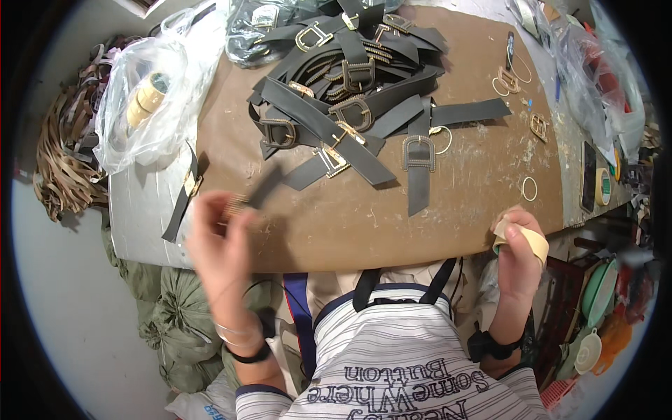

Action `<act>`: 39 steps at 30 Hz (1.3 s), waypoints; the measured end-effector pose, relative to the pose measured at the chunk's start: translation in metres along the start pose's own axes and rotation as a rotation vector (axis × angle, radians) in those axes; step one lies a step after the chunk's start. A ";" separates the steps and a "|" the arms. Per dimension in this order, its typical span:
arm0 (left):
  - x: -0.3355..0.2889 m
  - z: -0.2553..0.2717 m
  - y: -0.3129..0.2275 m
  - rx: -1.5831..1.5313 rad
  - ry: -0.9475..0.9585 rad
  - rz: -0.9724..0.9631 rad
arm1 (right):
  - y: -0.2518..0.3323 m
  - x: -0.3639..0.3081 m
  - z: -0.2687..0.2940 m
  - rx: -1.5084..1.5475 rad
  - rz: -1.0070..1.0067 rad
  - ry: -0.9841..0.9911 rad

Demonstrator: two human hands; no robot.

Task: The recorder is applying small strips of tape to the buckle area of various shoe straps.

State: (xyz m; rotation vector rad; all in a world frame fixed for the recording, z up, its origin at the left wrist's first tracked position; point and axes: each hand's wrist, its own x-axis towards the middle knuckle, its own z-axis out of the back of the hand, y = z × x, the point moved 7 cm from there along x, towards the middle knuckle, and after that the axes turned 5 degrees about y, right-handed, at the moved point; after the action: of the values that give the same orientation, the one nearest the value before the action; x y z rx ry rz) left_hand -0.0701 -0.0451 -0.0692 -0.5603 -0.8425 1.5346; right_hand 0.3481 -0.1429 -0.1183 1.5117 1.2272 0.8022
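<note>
One left hand [222,234], one right hand [518,264], one held masking-tape roll [536,243], two loose buckles [538,127], one smartphone [589,175], one worktop [378,238], and over ten buckled straps [418,187], too overlapped for exact counting.

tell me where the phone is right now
In the head view, the phone lies near the right edge of the table, just left of a tape roll.

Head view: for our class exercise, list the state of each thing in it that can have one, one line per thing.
Left hand: closed on a strap, motion-blurred
Held strap: lifted off the mat
Right hand: gripping a tape roll
Tape roll: in hand
Dark strap pile: heaped, overlapping
Brown mat: scuffed, pale-spotted
Phone: lying down, screen dark
Green sack: gathered at the top
</note>
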 end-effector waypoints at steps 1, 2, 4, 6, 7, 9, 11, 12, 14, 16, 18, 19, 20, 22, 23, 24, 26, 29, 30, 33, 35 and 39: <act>0.022 0.027 0.035 0.053 0.012 0.041 | -0.003 -0.001 -0.002 -0.052 -0.073 -0.038; 0.037 0.044 0.057 0.107 0.022 0.085 | -0.007 -0.002 -0.004 -0.103 -0.148 -0.073; 0.053 0.050 0.044 0.403 -0.031 -0.094 | -0.009 0.001 -0.013 -0.135 -0.152 -0.089; 0.064 0.043 0.023 0.694 -0.082 -0.271 | -0.008 0.003 -0.033 -0.126 -0.135 0.077; 0.064 0.019 -0.003 0.674 -0.032 -0.403 | -0.011 0.003 -0.036 -0.112 -0.146 0.070; 0.054 -0.026 -0.060 0.705 0.085 -0.654 | -0.018 0.002 -0.041 -0.059 -0.161 0.079; 0.053 -0.078 -0.085 0.765 0.169 -0.914 | -0.019 -0.002 -0.046 0.021 -0.173 0.067; 0.054 -0.096 -0.086 0.794 0.174 -1.039 | -0.016 -0.004 -0.047 0.007 -0.177 0.085; 0.065 -0.110 -0.091 0.828 0.245 -1.045 | -0.010 -0.009 -0.043 0.001 -0.170 0.052; 0.061 -0.115 -0.095 0.851 0.335 -1.074 | -0.001 -0.013 -0.031 -0.030 -0.151 0.027; 0.052 -0.110 -0.103 0.624 0.509 -0.957 | 0.003 -0.018 -0.010 -0.009 -0.094 -0.031; 0.043 -0.109 -0.107 0.536 0.559 -0.891 | 0.005 -0.021 -0.002 -0.011 -0.096 -0.071; 0.028 -0.107 -0.110 0.429 0.589 -0.831 | 0.009 -0.023 0.005 -0.014 -0.103 -0.090; -0.004 -0.111 -0.110 0.247 0.701 -0.684 | 0.020 -0.028 0.006 -0.063 -0.072 0.003; -0.019 -0.117 -0.105 0.228 0.720 -0.637 | 0.028 -0.027 -0.004 -0.120 -0.041 0.046; -0.034 -0.125 -0.098 0.209 0.740 -0.591 | 0.035 -0.027 -0.014 -0.123 -0.052 0.028; -0.056 -0.134 -0.091 0.199 0.708 -0.560 | 0.043 -0.024 -0.051 -0.352 -0.042 0.178; -0.071 -0.126 -0.094 0.340 0.399 -0.643 | 0.028 -0.006 -0.084 -0.549 -0.111 0.282; -0.078 -0.126 -0.089 0.329 0.407 -0.643 | 0.022 0.000 -0.088 -0.556 -0.118 0.274; -0.100 -0.122 -0.086 0.179 0.353 -0.768 | -0.003 0.015 -0.094 -0.700 -0.171 0.253; -0.107 -0.129 -0.076 0.199 0.393 -0.781 | -0.015 0.019 -0.095 -0.667 -0.237 0.258; -0.114 -0.133 -0.068 0.229 0.462 -0.835 | -0.030 0.020 -0.096 -0.734 -0.257 0.271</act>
State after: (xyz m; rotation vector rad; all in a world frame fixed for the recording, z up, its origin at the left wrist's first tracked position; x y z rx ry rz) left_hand 0.0905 -0.1316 -0.1120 -0.3057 -0.4357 0.6776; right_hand 0.2571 -0.0966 -0.1206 0.6541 1.1107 1.1454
